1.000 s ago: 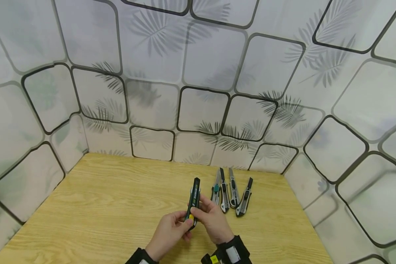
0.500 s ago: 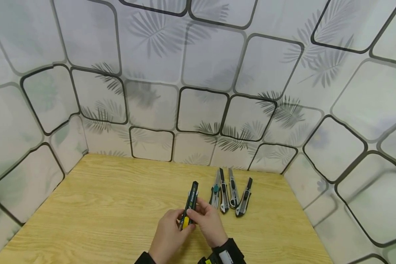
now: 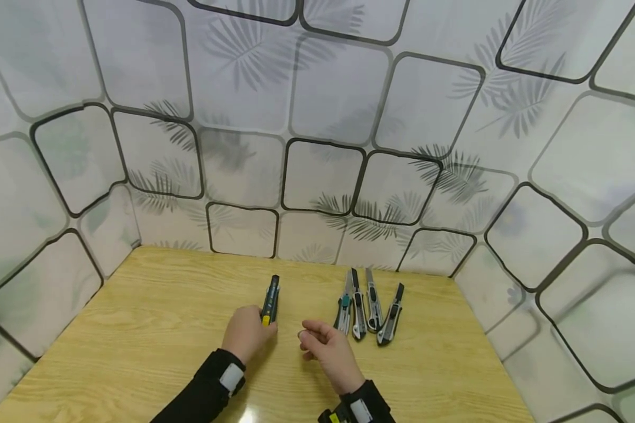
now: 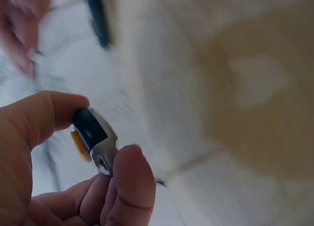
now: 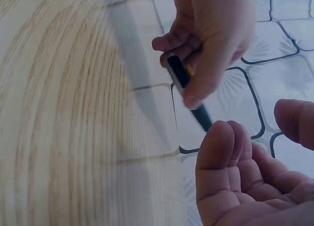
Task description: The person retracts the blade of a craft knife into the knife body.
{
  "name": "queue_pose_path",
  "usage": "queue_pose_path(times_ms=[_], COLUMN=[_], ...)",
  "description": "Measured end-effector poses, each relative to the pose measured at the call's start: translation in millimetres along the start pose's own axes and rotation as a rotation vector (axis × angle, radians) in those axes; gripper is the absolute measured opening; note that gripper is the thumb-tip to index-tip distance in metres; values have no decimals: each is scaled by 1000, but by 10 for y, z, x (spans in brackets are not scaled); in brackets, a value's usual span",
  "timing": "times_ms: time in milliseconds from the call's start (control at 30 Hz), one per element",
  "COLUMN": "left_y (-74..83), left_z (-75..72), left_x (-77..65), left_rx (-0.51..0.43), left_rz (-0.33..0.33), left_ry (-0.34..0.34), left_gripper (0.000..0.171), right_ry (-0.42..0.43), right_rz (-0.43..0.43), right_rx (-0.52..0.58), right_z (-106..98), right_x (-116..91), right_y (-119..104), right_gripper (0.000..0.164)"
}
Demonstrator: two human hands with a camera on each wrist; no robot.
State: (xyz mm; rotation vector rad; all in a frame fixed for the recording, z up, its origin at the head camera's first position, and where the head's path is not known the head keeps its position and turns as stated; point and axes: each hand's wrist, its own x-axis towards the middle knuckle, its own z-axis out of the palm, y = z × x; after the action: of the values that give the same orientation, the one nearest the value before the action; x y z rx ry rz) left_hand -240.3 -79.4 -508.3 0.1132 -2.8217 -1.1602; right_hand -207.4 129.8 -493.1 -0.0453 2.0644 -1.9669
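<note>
My left hand point(image 3: 246, 332) grips a dark green utility knife point(image 3: 270, 299) with a yellow slider, its far end pointing away over the left-middle of the table. In the left wrist view, thumb and fingers pinch the knife point(image 4: 95, 140) by its rear end, the yellow piece on its side. No blade shows on it. Apart from it to the right, my right hand point(image 3: 328, 352) hovers with relaxed, slightly bent fingers and holds nothing. The right wrist view shows this right hand point(image 5: 235, 182) with a gap between thumb and fingers, the left hand point(image 5: 216, 39) beyond.
Several utility knives lie side by side right of centre: one with a teal slider point(image 3: 344, 308), others grey and black point(image 3: 390, 317). They rest on a wood-grain table point(image 3: 153, 329). Patterned curtain-like sheeting point(image 3: 243, 158) stands behind and at both sides.
Both hands held the knife before. The right hand has let go and stays near its place, while the left hand has carried the knife left and farther from the body.
</note>
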Motion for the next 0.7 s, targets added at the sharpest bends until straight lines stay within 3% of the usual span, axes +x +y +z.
queue_pose_path(times_ms=[167, 300, 467, 700], left_y=[-170, -189, -148, -117], left_z=[-101, -158, -181, -193], left_x=[321, 468, 526, 507], left_rx=[122, 196, 247, 263], left_rz=[-10, -47, -94, -68], left_ry=[32, 16, -29, -44], left_gripper=[32, 29, 27, 32], right_ry=[-3, -1, -4, -5], right_rz=[28, 26, 23, -2], right_rx=[-2, -5, -11, -30], right_z=[8, 7, -10, -149], right_x=[21, 29, 36, 14], right_y=[53, 68, 65, 3], right_gripper=[45, 43, 44, 49])
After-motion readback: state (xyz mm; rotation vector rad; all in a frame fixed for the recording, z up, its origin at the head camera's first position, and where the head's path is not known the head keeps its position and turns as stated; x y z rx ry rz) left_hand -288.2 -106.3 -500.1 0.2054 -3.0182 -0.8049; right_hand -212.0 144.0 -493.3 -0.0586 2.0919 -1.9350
